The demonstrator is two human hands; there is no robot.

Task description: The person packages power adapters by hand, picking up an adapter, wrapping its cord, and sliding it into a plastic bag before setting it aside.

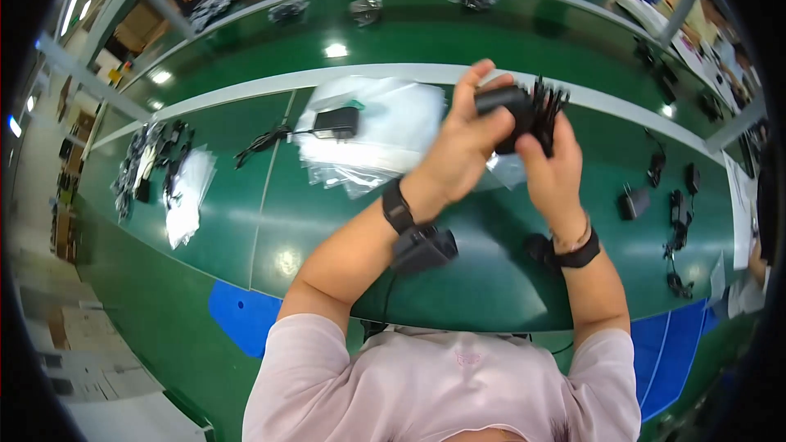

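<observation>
Above the green table, my two hands hold a black power adapter and its bundled black cable together. My left hand is closed round the adapter body, thumb across it. Fingers of my right hand grip the cable bundle from the right; motion blurs part of it. To the left lies a stack of clear plastic bags. On that stack rests another black adapter, its cable trailing off to the left. A patch of clear plastic shows beneath my hands.
At the left are a heap of bagged adapters and more clear bags. Loose adapters and cables lie at the right. Beyond a pale rail, a green belt carries several bagged items. Other people work at the far side.
</observation>
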